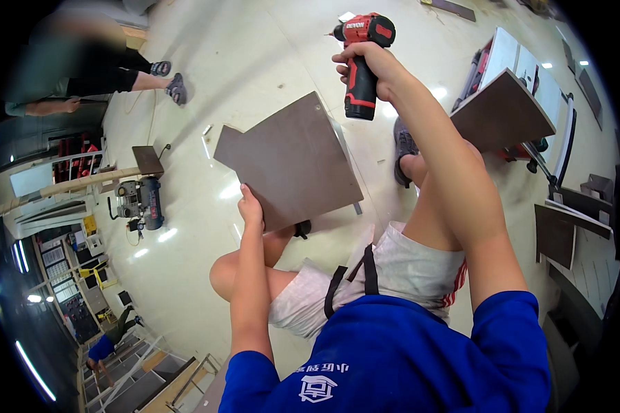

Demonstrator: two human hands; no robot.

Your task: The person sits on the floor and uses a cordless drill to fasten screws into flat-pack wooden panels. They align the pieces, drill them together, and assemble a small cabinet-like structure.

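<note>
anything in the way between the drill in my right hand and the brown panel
Nothing visible stands between the drill in your right hand and the brown panel held by your left hand; only pale floor shows between them.

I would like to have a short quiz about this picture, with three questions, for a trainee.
1. Choose: which hand holds the drill? A) left B) right C) both
2. True or false: the left hand is empty.
3. Fill in: the wearer's shirt is ____.

Key:
1. B, the right hand.
2. False; it holds the panel.
3. Blue.
</note>
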